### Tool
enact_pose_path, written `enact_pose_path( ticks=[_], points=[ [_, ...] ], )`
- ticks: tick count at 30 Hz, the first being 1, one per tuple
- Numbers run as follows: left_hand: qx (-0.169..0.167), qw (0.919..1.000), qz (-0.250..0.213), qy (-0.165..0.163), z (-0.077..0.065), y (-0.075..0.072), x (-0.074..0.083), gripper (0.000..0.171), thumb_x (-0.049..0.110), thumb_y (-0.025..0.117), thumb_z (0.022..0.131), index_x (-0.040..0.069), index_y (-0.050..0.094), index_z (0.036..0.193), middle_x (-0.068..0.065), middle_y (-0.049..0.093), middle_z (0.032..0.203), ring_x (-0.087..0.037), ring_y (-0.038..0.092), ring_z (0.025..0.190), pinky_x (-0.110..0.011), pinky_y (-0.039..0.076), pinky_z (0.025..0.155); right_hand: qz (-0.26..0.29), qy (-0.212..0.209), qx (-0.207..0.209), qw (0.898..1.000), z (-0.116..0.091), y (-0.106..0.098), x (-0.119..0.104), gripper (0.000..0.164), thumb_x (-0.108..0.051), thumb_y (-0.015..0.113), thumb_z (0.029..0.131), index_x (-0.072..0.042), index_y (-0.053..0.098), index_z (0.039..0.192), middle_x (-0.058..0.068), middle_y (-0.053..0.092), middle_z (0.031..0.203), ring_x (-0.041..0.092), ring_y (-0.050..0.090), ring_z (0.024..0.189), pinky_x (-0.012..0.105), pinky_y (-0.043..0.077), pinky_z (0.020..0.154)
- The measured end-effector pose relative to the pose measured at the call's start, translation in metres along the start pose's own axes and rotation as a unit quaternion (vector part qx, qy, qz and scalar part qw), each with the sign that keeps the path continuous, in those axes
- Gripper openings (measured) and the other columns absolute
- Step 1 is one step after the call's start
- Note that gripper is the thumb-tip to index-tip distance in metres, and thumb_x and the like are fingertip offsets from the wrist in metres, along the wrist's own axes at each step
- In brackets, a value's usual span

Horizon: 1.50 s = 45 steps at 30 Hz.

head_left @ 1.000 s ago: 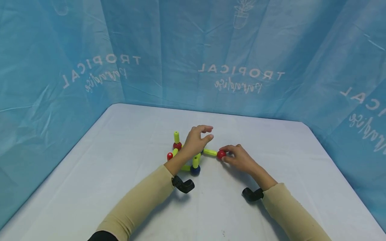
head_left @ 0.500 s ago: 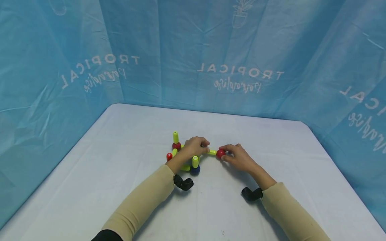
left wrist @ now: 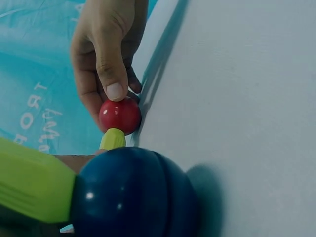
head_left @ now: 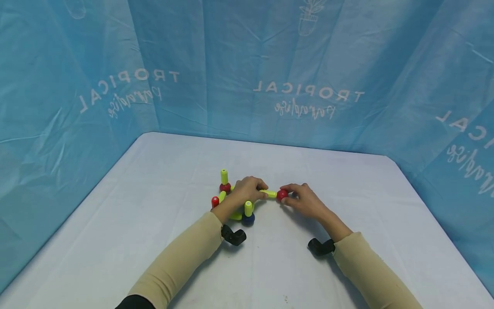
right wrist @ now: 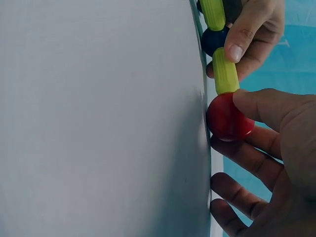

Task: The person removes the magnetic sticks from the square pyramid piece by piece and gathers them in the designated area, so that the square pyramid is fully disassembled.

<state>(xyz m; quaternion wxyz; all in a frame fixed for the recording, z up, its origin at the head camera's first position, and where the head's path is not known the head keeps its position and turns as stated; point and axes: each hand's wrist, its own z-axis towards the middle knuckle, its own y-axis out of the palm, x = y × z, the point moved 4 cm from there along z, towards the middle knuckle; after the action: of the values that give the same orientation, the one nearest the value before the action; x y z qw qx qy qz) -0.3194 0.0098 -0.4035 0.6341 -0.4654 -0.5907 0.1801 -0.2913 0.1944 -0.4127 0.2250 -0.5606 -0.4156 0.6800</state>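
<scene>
My right hand [head_left: 306, 201] pinches a red ball [head_left: 282, 195] between thumb and fingers. A yellow-green rod [head_left: 272, 194] runs from that ball leftward to my left hand [head_left: 248, 189]. In the right wrist view, the left thumb and fingers hold this rod [right wrist: 226, 71] at its end by a dark blue ball [right wrist: 213, 42]. Beneath the left forearm lies the rest of the ball-and-rod frame, partly hidden. Its nearest dark blue ball [head_left: 248, 219] carries an upright rod [head_left: 248, 208] and looms large in the left wrist view. Farther back, another red ball [head_left: 225, 188] bears an upright rod [head_left: 224, 176].
A red upright piece [head_left: 215, 201] stands at the frame's left, beside the left wrist. The white-covered table [head_left: 316, 279] stretches around, with blue printed curtains [head_left: 239, 56] behind and at the sides. Black wrist cameras [head_left: 233, 236] jut from both wrists.
My left hand has come down from above the frame and taken hold of the rod beside the red ball. The frame has shifted slightly left. My right hand keeps its pinch.
</scene>
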Motion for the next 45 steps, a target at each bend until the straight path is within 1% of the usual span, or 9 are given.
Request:
enact_pose_path(
  ticks=[4, 10, 16, 22, 23, 29, 31, 38, 45],
  points=[
    [0.002, 0.9997, 0.022, 0.01, -0.001, 0.0, 0.0, 0.03, 0.026, 0.069, 0.086, 0.018, 0.068, 0.115, 0.002, 0.069, 0.116, -0.02, 0.057, 0.116, -0.047, 0.031, 0.104, -0.003, -0.003, 0.0, 1.0, 0.001, 0.002, -0.002, 0.043, -0.028, 0.069, 0.085, -0.013, 0.061, 0.124, 0.007, 0.064, 0.115, 0.024, 0.049, 0.102, 0.03, 0.039, 0.074],
    [0.011, 0.9989, 0.041, 0.02, 0.0, 0.001, 0.001, 0.025, 0.025, 0.069, 0.085, 0.019, 0.071, 0.11, 0.001, 0.07, 0.112, -0.02, 0.056, 0.113, -0.045, 0.033, 0.099, -0.026, 0.007, 0.016, 1.0, 0.002, 0.004, -0.005, 0.042, -0.03, 0.071, 0.083, -0.013, 0.063, 0.121, 0.006, 0.065, 0.112, 0.022, 0.048, 0.097, 0.029, 0.038, 0.072],
    [0.015, 0.9981, 0.059, 0.01, 0.0, 0.003, 0.001, 0.024, 0.027, 0.068, 0.086, 0.02, 0.071, 0.109, 0.002, 0.069, 0.111, -0.018, 0.054, 0.11, -0.042, 0.034, 0.098, -0.035, 0.009, 0.013, 0.999, 0.001, 0.003, -0.005, 0.04, -0.028, 0.07, 0.085, -0.012, 0.063, 0.12, 0.007, 0.066, 0.111, 0.022, 0.05, 0.097, 0.03, 0.04, 0.072],
    [0.023, 0.9979, 0.06, 0.01, -0.002, 0.002, 0.005, 0.021, 0.027, 0.067, 0.087, 0.02, 0.072, 0.106, 0.002, 0.07, 0.109, -0.018, 0.055, 0.107, -0.042, 0.035, 0.097, -0.036, 0.004, 0.02, 0.999, -0.001, 0.001, -0.004, 0.04, -0.026, 0.069, 0.085, -0.011, 0.063, 0.121, 0.008, 0.066, 0.113, 0.024, 0.052, 0.1, 0.038, 0.043, 0.08],
    [0.023, 0.9979, 0.06, 0.01, -0.003, 0.002, 0.006, 0.021, 0.027, 0.067, 0.087, 0.02, 0.072, 0.107, 0.002, 0.07, 0.109, -0.018, 0.055, 0.107, -0.042, 0.035, 0.097, -0.036, 0.003, 0.022, 0.999, -0.001, 0.001, -0.004, 0.04, -0.026, 0.07, 0.085, -0.01, 0.063, 0.121, 0.008, 0.067, 0.114, 0.024, 0.053, 0.101, 0.042, 0.043, 0.086],
    [0.034, 0.9978, 0.056, 0.003, -0.003, 0.001, 0.003, 0.024, 0.026, 0.068, 0.086, 0.018, 0.071, 0.109, 0.001, 0.069, 0.112, -0.019, 0.055, 0.109, -0.042, 0.034, 0.099, -0.039, 0.04, 0.048, 0.997, 0.004, -0.01, 0.013, 0.041, -0.021, 0.068, 0.086, -0.01, 0.06, 0.124, 0.011, 0.066, 0.115, 0.026, 0.055, 0.102, 0.044, 0.046, 0.088],
    [0.039, 0.9978, 0.053, -0.002, -0.002, 0.001, 0.0, 0.024, 0.026, 0.068, 0.086, 0.019, 0.071, 0.109, 0.001, 0.069, 0.112, -0.019, 0.056, 0.109, -0.042, 0.034, 0.098, -0.038, 0.052, 0.054, 0.997, 0.007, -0.014, 0.02, 0.041, -0.02, 0.068, 0.086, -0.011, 0.06, 0.125, 0.011, 0.065, 0.116, 0.026, 0.054, 0.104, 0.041, 0.047, 0.083],
    [0.046, 0.9979, 0.045, 0.011, -0.002, -0.001, -0.002, 0.021, 0.026, 0.068, 0.086, 0.019, 0.073, 0.106, 0.002, 0.07, 0.109, -0.019, 0.056, 0.109, -0.043, 0.035, 0.096, -0.012, 0.084, 0.053, 0.995, 0.029, -0.021, 0.033, 0.043, -0.024, 0.065, 0.089, -0.012, 0.055, 0.13, 0.01, 0.059, 0.124, 0.028, 0.047, 0.113, 0.045, 0.043, 0.092],
    [0.035, 0.9987, 0.036, 0.0, -0.002, 0.001, -0.002, 0.022, 0.026, 0.068, 0.086, 0.018, 0.072, 0.106, 0.002, 0.069, 0.109, -0.019, 0.055, 0.109, -0.043, 0.034, 0.098, 0.014, 0.121, 0.068, 0.99, 0.056, -0.024, 0.046, 0.044, -0.023, 0.062, 0.09, -0.011, 0.052, 0.131, 0.012, 0.056, 0.131, 0.03, 0.049, 0.117, 0.045, 0.044, 0.095]
  ],
)
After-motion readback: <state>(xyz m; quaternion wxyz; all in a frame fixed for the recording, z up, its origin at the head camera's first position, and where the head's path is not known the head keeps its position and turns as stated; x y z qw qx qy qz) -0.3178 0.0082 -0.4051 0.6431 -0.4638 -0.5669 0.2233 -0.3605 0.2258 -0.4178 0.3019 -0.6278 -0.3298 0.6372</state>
